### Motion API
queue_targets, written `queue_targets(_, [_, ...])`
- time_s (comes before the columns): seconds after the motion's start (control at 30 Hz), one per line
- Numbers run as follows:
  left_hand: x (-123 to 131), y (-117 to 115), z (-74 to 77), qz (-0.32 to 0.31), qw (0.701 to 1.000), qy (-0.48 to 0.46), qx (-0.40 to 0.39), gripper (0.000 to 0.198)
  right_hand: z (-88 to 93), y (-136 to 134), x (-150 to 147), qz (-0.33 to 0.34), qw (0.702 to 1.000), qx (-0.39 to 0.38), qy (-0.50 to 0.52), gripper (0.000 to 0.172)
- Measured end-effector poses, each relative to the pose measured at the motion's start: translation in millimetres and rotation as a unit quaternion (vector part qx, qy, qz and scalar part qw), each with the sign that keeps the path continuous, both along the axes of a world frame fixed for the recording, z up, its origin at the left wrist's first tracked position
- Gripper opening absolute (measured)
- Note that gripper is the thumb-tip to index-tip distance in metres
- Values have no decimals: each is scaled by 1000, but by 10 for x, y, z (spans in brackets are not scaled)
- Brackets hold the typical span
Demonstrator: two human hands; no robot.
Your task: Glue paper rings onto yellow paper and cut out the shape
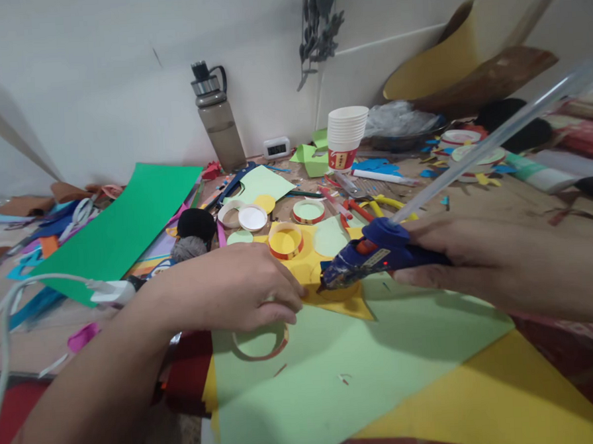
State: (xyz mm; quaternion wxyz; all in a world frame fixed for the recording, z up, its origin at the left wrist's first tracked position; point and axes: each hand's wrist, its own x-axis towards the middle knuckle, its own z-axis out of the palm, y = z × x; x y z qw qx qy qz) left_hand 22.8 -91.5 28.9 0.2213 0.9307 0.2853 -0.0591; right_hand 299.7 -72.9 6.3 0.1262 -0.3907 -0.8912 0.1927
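Observation:
My right hand [447,250] grips a dark blue glue gun [365,258], with a long clear glue stick [472,163] rising from its back. The gun's nozzle points down at a cut piece of yellow paper [358,305]. Close to that nozzle, my left hand [253,284] is closed, its fingertips low at the yellow paper's left edge. What lies between those fingers is hidden. Partly under this hand is a ring cut from a paper cup [284,344], over light green paper [305,380]. Another cup ring [286,249] sits on yellow paper behind the hands.
Behind are a stack of paper cups [346,136], a water bottle [219,130] and a small digital clock [277,147]. Green card [127,224] and a white plug with cable [112,292] lie left. More cup rings [308,212] and paper scraps cover the table.

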Motion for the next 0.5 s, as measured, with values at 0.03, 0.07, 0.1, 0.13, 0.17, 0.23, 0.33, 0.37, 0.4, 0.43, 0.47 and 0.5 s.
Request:
queue_targets(0.03, [2, -1, 2, 2, 1000, 5, -1, 18, -12, 6, 4, 12, 1000, -18, 3, 43])
queue_targets(0.07, [5, -2, 5, 3, 1000, 12, -4, 18, -23, 12, 8, 10, 1000, -23, 2, 41])
queue_targets(0.1, [6, -2, 7, 3, 1000, 20, -6, 18, -33, 19, 11, 6, 1000, -23, 0, 41])
queue_targets(0.13, [8, -2, 9, 3, 1000, 27, -7, 18, -41, 24, 12, 0, 1000, -17, -4, 41])
queue_targets(0.17, [8, -2, 10, 2, 1000, 29, -8, 17, -49, 29, 11, -4, 1000, -10, -7, 40])
queue_targets(0.23, [6, -2, 9, 1, 1000, 21, -5, 16, -63, 37, 6, -4, 1000, 0, -14, 38])
queue_targets(0.33, [1, -3, 5, 3, 1000, 3, -3, 16, -90, 45, -4, -10, 1000, 0, -13, 35])
queue_targets(0.37, [0, -3, 4, 4, 1000, 1, -4, 16, -99, 48, -7, -14, 1000, -3, -13, 35])
queue_targets(0.4, [0, -3, 4, 4, 1000, 2, -4, 16, -107, 50, -9, -19, 1000, -7, -14, 36])
queue_targets(0.43, [1, -4, 4, 3, 1000, 4, -5, 16, -113, 51, -13, -22, 1000, -12, -15, 36])
queue_targets(0.47, [2, -6, 5, 2, 1000, 9, -4, 16, -114, 52, -19, -24, 999, -20, -19, 37])
queue_targets(0.5, [3, -8, 7, 2, 1000, 13, -2, 16, -113, 53, -27, -26, 999, -27, -21, 38])
